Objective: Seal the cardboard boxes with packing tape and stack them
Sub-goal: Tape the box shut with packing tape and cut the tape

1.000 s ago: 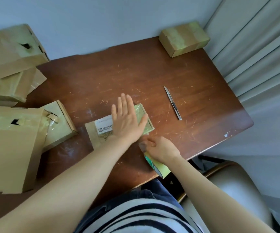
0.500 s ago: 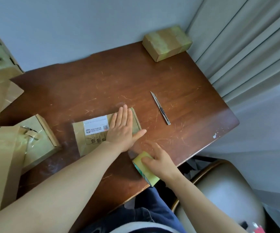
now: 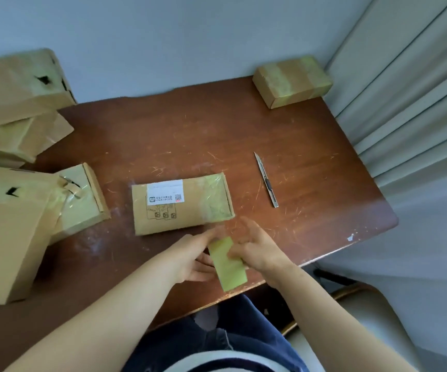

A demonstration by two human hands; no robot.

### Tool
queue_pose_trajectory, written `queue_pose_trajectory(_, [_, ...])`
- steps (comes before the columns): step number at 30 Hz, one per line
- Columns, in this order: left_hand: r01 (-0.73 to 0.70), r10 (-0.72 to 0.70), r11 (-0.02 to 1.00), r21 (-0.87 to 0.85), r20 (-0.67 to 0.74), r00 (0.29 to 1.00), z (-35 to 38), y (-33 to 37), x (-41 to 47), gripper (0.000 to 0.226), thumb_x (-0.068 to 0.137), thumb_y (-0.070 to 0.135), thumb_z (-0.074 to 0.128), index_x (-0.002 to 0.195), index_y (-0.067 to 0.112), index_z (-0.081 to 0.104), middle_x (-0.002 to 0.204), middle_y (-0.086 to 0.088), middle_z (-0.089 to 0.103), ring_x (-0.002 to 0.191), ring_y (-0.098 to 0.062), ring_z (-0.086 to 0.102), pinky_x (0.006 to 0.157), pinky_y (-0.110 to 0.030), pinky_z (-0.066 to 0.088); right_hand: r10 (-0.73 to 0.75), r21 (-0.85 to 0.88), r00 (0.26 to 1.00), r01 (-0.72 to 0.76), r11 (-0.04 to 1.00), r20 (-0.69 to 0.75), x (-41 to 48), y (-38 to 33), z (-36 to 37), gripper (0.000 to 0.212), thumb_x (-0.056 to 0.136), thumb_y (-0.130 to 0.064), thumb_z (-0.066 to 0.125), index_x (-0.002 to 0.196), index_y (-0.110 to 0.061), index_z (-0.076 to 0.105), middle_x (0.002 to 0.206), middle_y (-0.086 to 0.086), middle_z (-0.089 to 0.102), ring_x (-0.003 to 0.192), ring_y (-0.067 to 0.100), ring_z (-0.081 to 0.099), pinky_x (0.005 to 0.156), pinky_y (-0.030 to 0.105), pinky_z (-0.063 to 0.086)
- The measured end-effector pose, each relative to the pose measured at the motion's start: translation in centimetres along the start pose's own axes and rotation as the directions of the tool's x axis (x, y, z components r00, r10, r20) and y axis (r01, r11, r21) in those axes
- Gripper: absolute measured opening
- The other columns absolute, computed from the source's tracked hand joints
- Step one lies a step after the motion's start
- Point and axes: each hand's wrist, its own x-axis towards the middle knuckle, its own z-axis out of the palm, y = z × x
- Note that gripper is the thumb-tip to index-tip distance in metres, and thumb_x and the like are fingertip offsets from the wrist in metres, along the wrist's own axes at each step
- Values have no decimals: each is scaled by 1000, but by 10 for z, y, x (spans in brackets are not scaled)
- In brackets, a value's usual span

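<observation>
The left hand (image 3: 190,261) has quit the taped box (image 3: 174,208) and, with right hand (image 3: 259,251), grips the yellowish tape roll (image 3: 229,267).

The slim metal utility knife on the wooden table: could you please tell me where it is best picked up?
Pinch the slim metal utility knife by its handle, at the end nearer the person, coming from above. It lies flat on the brown wooden table, its pointed blade aimed at the wall.

Home desk (image 3: 190,135), curtain (image 3: 404,103), parcels (image 3: 292,80)
</observation>
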Motion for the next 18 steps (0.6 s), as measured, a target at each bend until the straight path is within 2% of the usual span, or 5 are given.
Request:
queue_pose_trajectory(3, [-52,27,947,-317,-83,996,17,-3,8,14,87,16,68,97,6,66,68,-9,71,60,-20,69,49,-28,55,-49,-147,996,58,987,68,2,-12,-16,49,91,-21,60,136,-24,42,95,8,69,76,19,68,61,28,55])
queue_pose_trajectory(5, [-61,11,926,-372,-134,991,23,-2,9,5,88,6,64,92,6,65,60,-7,68,52,-18,66,43,-25,51,-234,-311,958,175,934,-165,24,-14,-36,31,94,-31,53,122,-19,59,95,5,72,78,17,69,67,30,56])
queue_pose_trajectory(8, [-53,-26,928,-368,-205,978,24,-2,10,9,83,5,60,75,5,59,50,-9,58,43,-23,57,47,-25,49,-350,-475,835,124,871,-424,67,-19,-71,35,98,-28,46,131,-17,51,125,8,55,109,26,55,82,34,46])
queue_pose_trajectory(12, [-73,-33,926,-369,-273,961,30,-5,9,9,80,9,52,72,8,56,65,-10,54,58,-26,51,62,-29,45,-360,-700,855,-5,714,-373,104,-23,-93,50,96,-27,55,140,-12,36,132,13,45,121,32,45,84,42,45])
queue_pose_trajectory(18, [-139,17,931,-338,-340,940,34,-7,10,19,84,24,62,87,5,63,81,-14,59,64,-26,55,60,-27,44,-321,-732,912,35,681,-255,121,-35,-105,31,86,-17,62,116,-12,60,108,10,65,100,30,61,74,28,41])
